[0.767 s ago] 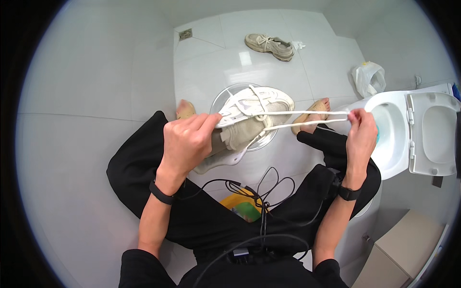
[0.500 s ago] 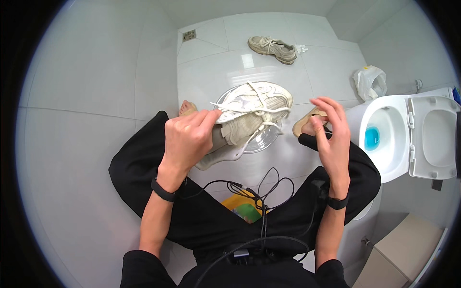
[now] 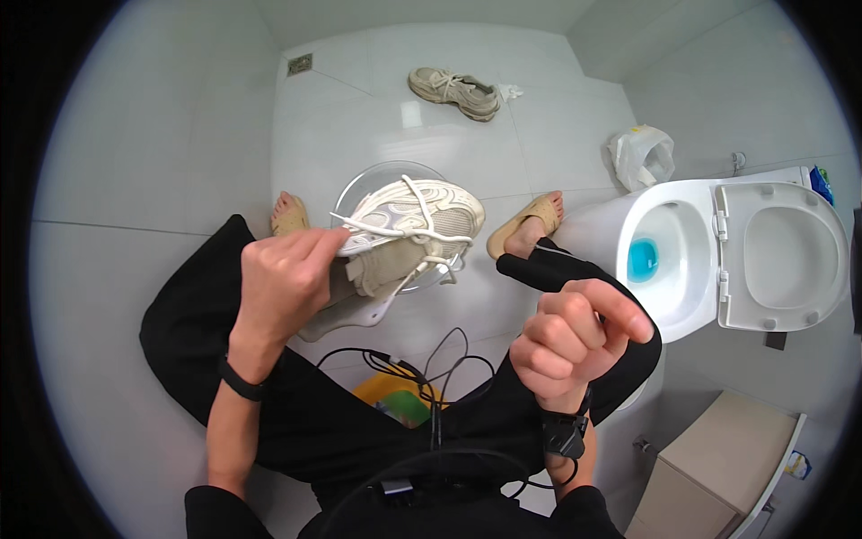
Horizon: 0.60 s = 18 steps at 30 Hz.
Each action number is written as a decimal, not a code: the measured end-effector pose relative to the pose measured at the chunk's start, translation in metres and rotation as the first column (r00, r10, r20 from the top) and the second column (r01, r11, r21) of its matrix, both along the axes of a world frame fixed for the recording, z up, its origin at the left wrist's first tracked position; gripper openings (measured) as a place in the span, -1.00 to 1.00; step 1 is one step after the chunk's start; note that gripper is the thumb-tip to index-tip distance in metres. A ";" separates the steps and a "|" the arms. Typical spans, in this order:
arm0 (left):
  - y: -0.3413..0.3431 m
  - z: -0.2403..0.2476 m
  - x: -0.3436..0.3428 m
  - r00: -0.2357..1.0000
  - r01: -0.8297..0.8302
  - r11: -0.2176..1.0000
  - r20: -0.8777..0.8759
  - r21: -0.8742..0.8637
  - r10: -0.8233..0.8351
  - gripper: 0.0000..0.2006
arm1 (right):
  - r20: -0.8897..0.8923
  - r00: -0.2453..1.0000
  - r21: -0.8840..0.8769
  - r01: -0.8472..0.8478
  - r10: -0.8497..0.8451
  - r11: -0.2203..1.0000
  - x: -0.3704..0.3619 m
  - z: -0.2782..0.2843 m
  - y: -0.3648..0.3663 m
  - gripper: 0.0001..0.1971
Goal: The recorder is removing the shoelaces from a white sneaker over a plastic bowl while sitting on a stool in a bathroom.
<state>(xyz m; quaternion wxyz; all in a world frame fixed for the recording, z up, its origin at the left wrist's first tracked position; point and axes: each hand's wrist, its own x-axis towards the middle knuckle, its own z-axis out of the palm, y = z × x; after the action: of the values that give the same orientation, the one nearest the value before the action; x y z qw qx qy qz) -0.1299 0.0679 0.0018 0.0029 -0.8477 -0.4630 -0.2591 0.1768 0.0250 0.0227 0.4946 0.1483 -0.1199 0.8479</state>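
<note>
Brightly lit; glaring white on the floor (image 3: 411, 114) toward its far edge; bending the walls (image 3: 153, 126), black-rimmed left and right.

head: left fisheye | faces: steeply down | near: black trousers (image 3: 350, 431) | beyond: tiled floor (image 3: 359, 126)

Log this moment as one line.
left hand grip: on white shoe; right hand grip: curled, apart from shoe; clear basin: beneath shoe; beige shoe: floor

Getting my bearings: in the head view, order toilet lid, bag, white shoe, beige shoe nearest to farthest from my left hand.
1. White shoe, touching the left hand.
2. Beige shoe, top middle.
3. Bag, upper right.
4. Toilet lid, far right.
</note>
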 end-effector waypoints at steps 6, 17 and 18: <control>-0.001 -0.007 0.000 0.999 -0.001 1.000 -0.053 0.021 0.002 -0.77 | -0.052 0.995 -0.092 0.079 -0.084 0.993 0.000 -0.006 -0.002 -0.56; -0.003 -0.005 0.004 0.999 0.018 0.999 -0.043 -0.045 -0.020 -0.74 | -0.180 0.983 -0.207 -0.006 -0.033 0.978 0.001 0.021 -0.003 -0.87; -0.002 -0.005 0.006 0.999 0.019 0.998 -0.047 -0.053 -0.022 -0.74 | -0.168 0.986 -0.194 -0.016 -0.017 0.981 0.003 0.021 -0.003 -0.89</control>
<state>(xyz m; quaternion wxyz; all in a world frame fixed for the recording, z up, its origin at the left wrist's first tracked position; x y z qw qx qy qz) -0.1241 0.0656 -0.0032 -0.0110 -0.8581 -0.4606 -0.2267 0.1802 0.0216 0.0438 0.5154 0.1706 0.0057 0.8398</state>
